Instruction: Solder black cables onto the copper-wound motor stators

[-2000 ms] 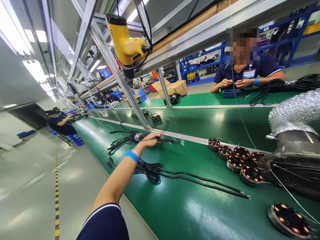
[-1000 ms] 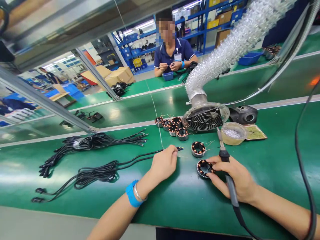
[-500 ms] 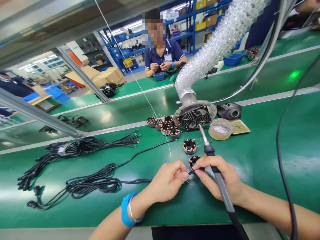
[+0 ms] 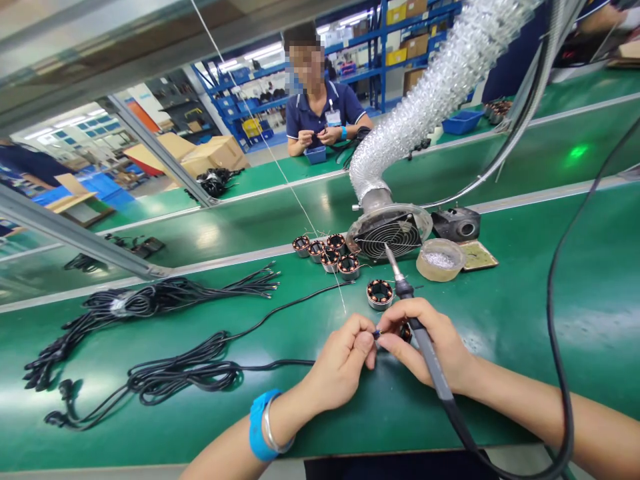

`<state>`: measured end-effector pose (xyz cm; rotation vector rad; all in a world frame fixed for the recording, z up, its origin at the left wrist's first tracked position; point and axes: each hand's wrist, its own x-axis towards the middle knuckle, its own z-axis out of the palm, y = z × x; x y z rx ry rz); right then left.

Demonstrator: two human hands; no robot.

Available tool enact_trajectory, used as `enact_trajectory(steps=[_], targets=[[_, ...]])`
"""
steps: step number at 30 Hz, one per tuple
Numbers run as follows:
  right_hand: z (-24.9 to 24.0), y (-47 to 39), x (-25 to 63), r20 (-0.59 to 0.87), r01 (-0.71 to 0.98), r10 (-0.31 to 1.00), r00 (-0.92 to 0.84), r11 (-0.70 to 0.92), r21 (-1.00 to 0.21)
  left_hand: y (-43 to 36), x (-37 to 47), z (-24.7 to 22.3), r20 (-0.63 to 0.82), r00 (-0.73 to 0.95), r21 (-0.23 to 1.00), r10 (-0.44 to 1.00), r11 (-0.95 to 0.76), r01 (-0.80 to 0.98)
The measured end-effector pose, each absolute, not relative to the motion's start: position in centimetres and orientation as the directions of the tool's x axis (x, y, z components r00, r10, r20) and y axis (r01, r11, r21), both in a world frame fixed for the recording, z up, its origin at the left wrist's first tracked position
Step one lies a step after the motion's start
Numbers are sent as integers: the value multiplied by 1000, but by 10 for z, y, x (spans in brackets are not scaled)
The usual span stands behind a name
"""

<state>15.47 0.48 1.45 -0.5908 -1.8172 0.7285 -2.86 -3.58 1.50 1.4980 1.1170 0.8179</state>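
Note:
My left hand [image 4: 345, 363] is closed in a pinch on the end of a black power cable [image 4: 287, 363], whose coiled length lies to the left. My right hand [image 4: 445, 337] holds a soldering iron [image 4: 431, 363] that slants across the palm, tip up and forward. Its thumb and forefinger meet at the cable end, where small coloured wire tips show faintly. Behind the right fingers, a copper-wound stator [image 4: 406, 331] is mostly hidden. Another stator [image 4: 380, 295] sits on the green bench just ahead of both hands.
Several stators [image 4: 330, 259] cluster by a round fume extractor [image 4: 390, 237] with a silver duct [image 4: 400, 143]. To its right are a tub of metal shavings [image 4: 440, 260] and a black holder [image 4: 457, 223]. Bundled cables [image 4: 150, 297] lie left. A co-worker [image 4: 320, 113] sits opposite.
My left hand has shifted slightly right. My right hand has moved a little left, the iron's tip swinging left with it, and its fingers now cover more of the nearer stator.

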Motion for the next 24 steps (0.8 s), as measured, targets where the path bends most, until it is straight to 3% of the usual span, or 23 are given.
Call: enact_trajectory(steps=[8,18,21,24], targets=[[22,7,143,673,140,694,-256,715,-685,-26,-28,13,-94,370,994,924,106,-13],[2,4,127,744,257,635,-208,770,-584,-16,-24,7,-221,256,918,941,289,-272],[-1,-1,123,744,242,625,-239,780,-577,-13,-28,7,-313,275,879,909,387,-277],[2,-2,123,755,230,589,-288,808,-543,-10,-34,9,-329,315,908,890,390,-153]])
